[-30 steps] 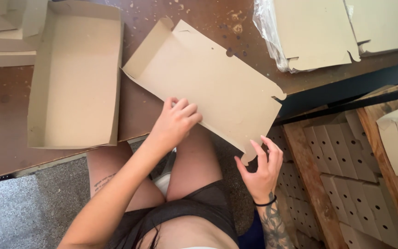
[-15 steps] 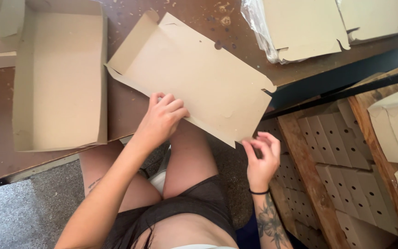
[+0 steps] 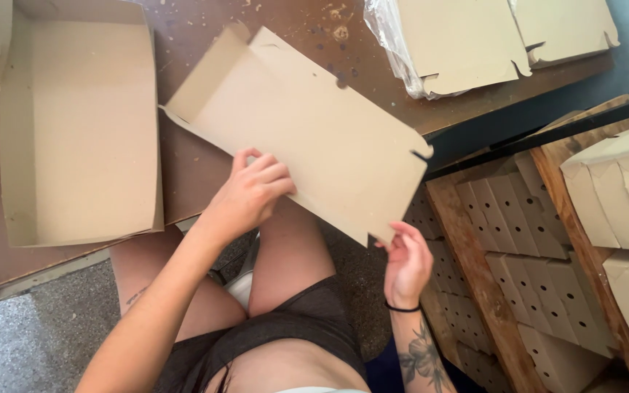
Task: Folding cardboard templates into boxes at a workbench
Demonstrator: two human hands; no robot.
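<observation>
A flat, die-cut cardboard box blank (image 3: 300, 127) lies tilted over the near edge of the brown table (image 3: 198, 167), one flap folded up at its far left end. My left hand (image 3: 249, 193) grips its near long edge, fingers curled over the board. My right hand (image 3: 405, 262), with a black band at the wrist, holds the blank's near right corner from below. My bare legs show under the blank.
A folded-up open cardboard tray (image 3: 74, 124) sits on the table at left. A plastic-wrapped stack of flat blanks (image 3: 467, 40) lies at the back right. Stacks of assembled boxes (image 3: 620, 189) stand on a wooden pallet (image 3: 475, 291) to my right.
Both hands have lifted and shifted the blank toward me and to the right; my right hand moved up from empty air and took its corner.
</observation>
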